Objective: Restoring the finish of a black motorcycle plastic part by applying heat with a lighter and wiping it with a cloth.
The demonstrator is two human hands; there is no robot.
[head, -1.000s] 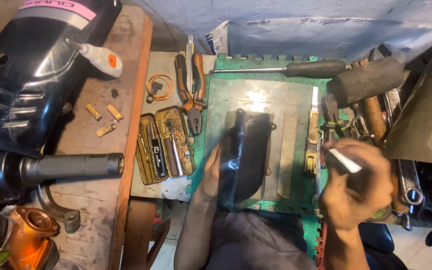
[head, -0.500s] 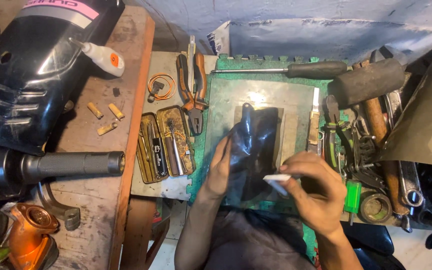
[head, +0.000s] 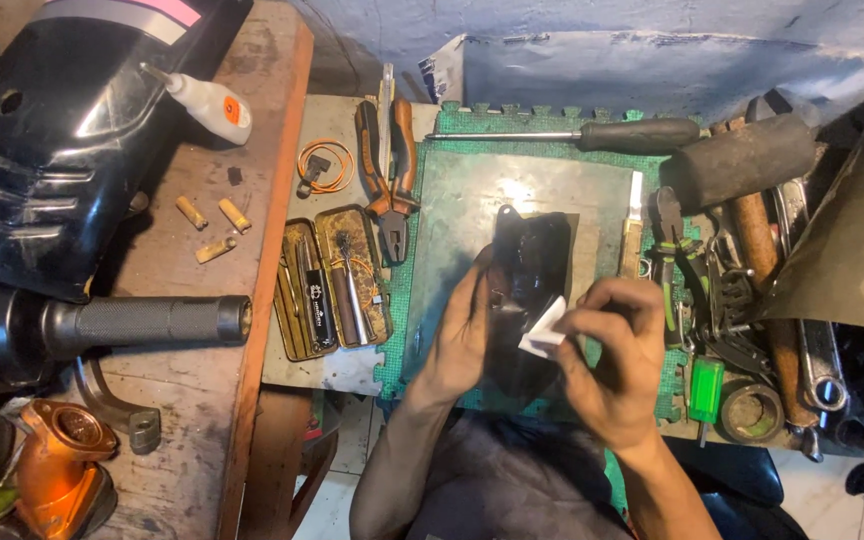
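Open tin: a shallow hinged tin (head: 332, 290) lies open left of the green mat (head: 422, 290); both halves hold slim metal tools and dark sticks, too small to tell apart.
Black part: a glossy black plastic piece (head: 530, 265) rests on the grey plate (head: 472, 200) in the middle of the mat.
Left hand: the left hand (head: 464, 335) lies flat, fingers pressed against the piece's left edge.
Right hand: the right hand (head: 607, 365) pinches a small white folded scrap (head: 544, 330) between thumb and fingertips, touching the piece's lower right.
Change: a second ago the right hand held the white scrap out over the tools at the right; it has come in onto the piece, which now sits slightly further right on the plate.
Hidden: the piece's lower end is covered by both hands; the pile of tools (head: 727, 290) at right is too tangled to sort.
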